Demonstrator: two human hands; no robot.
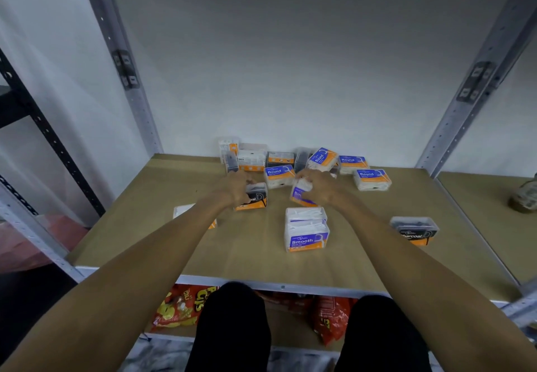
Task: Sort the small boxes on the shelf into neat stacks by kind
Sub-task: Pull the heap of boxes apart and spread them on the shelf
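Two white-filled Smooth boxes stacked at centre, black Charcoal box flat at 3 o'clock, second Charcoal box at 11 gripped by left hand, tilted purple-label box, probably Smooth, at 12 in right hand, jumbled Round boxes at 1.

Tan shelf board with scattered small boxes, a two-high Smooth stack mid-board

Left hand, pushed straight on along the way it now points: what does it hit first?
Probably the Round box lying just behind the Charcoal box that the left hand grips; the dark box by the wall comes after. Depth is hard to judge from this view.
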